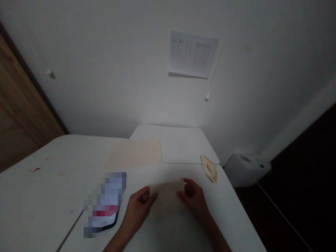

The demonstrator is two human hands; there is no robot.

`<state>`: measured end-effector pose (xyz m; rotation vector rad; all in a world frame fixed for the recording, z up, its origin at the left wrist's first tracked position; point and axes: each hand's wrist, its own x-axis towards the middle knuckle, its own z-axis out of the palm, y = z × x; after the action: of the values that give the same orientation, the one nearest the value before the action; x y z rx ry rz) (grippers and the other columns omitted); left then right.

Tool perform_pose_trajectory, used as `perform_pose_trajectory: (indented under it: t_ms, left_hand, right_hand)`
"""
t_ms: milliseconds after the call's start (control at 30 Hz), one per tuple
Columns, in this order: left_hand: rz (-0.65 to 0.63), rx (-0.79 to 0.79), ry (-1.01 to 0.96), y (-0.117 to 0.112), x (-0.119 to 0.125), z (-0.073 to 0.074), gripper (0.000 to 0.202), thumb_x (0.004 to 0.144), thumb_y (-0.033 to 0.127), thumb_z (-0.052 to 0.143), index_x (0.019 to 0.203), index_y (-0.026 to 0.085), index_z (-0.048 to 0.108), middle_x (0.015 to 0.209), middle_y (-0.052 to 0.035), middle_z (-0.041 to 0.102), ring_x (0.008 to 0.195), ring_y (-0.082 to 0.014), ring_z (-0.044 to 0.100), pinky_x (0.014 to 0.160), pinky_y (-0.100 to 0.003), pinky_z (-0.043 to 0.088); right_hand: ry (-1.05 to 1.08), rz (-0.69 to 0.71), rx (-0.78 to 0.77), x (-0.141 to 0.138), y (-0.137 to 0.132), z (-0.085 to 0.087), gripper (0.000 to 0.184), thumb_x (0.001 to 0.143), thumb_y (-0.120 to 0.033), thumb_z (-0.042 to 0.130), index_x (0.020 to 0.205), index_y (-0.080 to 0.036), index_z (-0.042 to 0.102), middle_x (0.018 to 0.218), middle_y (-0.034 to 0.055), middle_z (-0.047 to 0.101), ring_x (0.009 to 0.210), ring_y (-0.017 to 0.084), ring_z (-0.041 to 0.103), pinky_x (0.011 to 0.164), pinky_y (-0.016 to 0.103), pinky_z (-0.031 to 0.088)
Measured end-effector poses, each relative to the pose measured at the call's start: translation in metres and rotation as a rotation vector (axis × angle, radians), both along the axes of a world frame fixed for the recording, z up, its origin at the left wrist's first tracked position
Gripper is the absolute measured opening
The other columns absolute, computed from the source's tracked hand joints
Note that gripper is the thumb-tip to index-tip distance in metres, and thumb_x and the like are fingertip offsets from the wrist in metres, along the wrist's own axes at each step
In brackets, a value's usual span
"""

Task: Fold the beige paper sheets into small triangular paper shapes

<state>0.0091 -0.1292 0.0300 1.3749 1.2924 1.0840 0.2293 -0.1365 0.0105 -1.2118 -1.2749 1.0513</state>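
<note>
A pale sheet of paper (168, 199) lies on the white table (52, 196) in front of me. My left hand (138, 208) pinches its left edge near the top corner, fingers curled. On the sheet's upper right corner rests my right hand (194, 197), its fingers bent and pressed onto the paper. A small folded cream paper shape (209, 168) sits apart, near the table's right edge.
A phone (106, 203) with a lit screen lies left of my hands. A stack of cream sheets (135, 153) rests further back. A second white table (181, 143) stands against the wall, a printed chart (191, 54) above it. A white bin (246, 168) is on the floor at right.
</note>
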Motion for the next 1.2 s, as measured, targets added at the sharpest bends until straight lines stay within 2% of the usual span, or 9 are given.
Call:
perform_pose_trajectory:
  t_ms: [133,233,300,500,733,833,967,1100,1200]
  left_hand:
    - [-0.037,-0.048,-0.131,0.002,-0.002,-0.003,0.037,0.077,0.047,0.066,0.099,0.018,0.065,0.063,0.0031,0.057,0.047,-0.0101,0.051,0.046,-0.020,0.042]
    - [-0.073,-0.017,-0.192,0.002,-0.007,-0.009,0.054,0.083,0.047,0.058,0.130,0.022,0.050,0.082,-0.0006,0.061,0.045,-0.0070,0.048,0.042,-0.019,0.039]
    - [-0.115,0.048,-0.160,0.002,-0.010,-0.011,0.055,0.085,0.043,0.054,0.136,0.022,0.044,0.090,-0.0033,0.062,0.049,-0.0072,0.050,0.044,-0.019,0.039]
    - [-0.155,0.250,0.111,0.000,-0.012,-0.010,0.036,0.080,0.025,0.054,0.114,0.020,0.065,0.105,-0.0070,0.065,0.059,-0.0099,0.058,0.054,-0.022,0.049]
    - [-0.126,0.546,0.243,0.002,-0.011,-0.009,0.025,0.084,0.018,0.051,0.100,0.022,0.069,0.116,-0.0086,0.064,0.075,-0.0139,0.065,0.058,-0.023,0.053]
    - [-0.059,0.653,0.303,0.004,-0.014,-0.009,0.019,0.086,0.020,0.053,0.094,0.022,0.070,0.108,-0.0078,0.067,0.080,-0.0158,0.066,0.064,-0.026,0.055]
    - [0.043,0.661,0.313,0.004,-0.014,-0.008,0.013,0.087,0.025,0.058,0.088,0.021,0.070,0.088,-0.0041,0.069,0.078,-0.0168,0.065,0.065,-0.026,0.054]
    - [0.079,0.629,0.294,0.002,-0.011,-0.007,0.014,0.088,0.030,0.059,0.084,0.020,0.068,0.084,-0.0025,0.069,0.073,-0.0162,0.065,0.065,-0.025,0.053]
    - [0.097,0.543,0.318,0.000,-0.009,-0.011,0.017,0.088,0.035,0.058,0.086,0.020,0.066,0.077,-0.0003,0.067,0.066,-0.0149,0.064,0.062,-0.024,0.052]
  right_hand:
    - [0.003,-0.031,-0.041,0.001,0.001,-0.002,0.048,0.072,-0.040,0.075,0.110,-0.018,0.057,0.065,-0.0039,0.057,0.058,0.013,0.054,0.054,0.025,0.043]
    - [0.039,-0.026,-0.058,0.005,0.003,-0.004,0.051,0.071,-0.042,0.075,0.111,-0.017,0.055,0.065,-0.0037,0.058,0.058,0.013,0.054,0.054,0.025,0.042]
    - [0.048,-0.023,-0.059,0.009,0.004,-0.004,0.052,0.071,-0.044,0.074,0.112,-0.016,0.055,0.065,-0.0035,0.057,0.058,0.013,0.053,0.055,0.025,0.042]
    - [0.019,-0.043,-0.076,0.016,0.007,-0.006,0.060,0.067,-0.051,0.075,0.112,-0.014,0.059,0.060,-0.0057,0.051,0.053,0.011,0.048,0.050,0.022,0.038]
    - [0.062,-0.040,-0.079,0.017,0.007,-0.004,0.062,0.067,-0.055,0.076,0.111,-0.015,0.061,0.067,-0.0007,0.061,0.058,0.014,0.056,0.053,0.024,0.043]
    - [0.132,-0.048,-0.074,0.016,0.007,-0.003,0.059,0.074,-0.062,0.066,0.110,-0.015,0.061,0.071,0.0016,0.064,0.059,0.015,0.059,0.053,0.025,0.046]
    - [0.277,-0.027,-0.122,0.009,0.003,-0.001,0.069,0.083,-0.068,0.049,0.127,-0.014,0.048,0.065,0.0018,0.064,0.054,0.018,0.063,0.051,0.030,0.051]
    - [0.202,-0.015,-0.120,-0.004,-0.002,-0.001,0.075,0.080,-0.058,0.063,0.135,-0.014,0.036,0.063,0.0016,0.066,0.053,0.019,0.064,0.051,0.030,0.051]
    - [0.184,-0.028,-0.108,-0.011,-0.004,-0.002,0.080,0.074,-0.047,0.073,0.135,-0.017,0.033,0.077,0.0047,0.070,0.066,0.021,0.067,0.058,0.031,0.054]
